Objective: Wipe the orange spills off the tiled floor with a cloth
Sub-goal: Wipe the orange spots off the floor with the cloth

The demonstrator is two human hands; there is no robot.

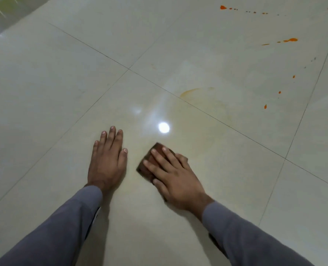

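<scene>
Brown cloth [147,172] lies under the flat right hand [176,179] (fingers straight), left hand [106,160] flat alongside.

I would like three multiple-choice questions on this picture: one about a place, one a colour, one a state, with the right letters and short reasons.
1. Where do the bright orange spills lie?
A. far right of the tiled floor
B. near left
C. at the nearest edge

2. What colour is the cloth?
A. white
B. brown
C. blue

3. How is the left hand?
A. flat on the floor
B. in a fist
C. raised in the air

Answers: 1 A, the marks sit far beyond the right hand; 2 B, brown shows under that hand's fingers; 3 A, the left fingers lie straight on the tile.
</scene>
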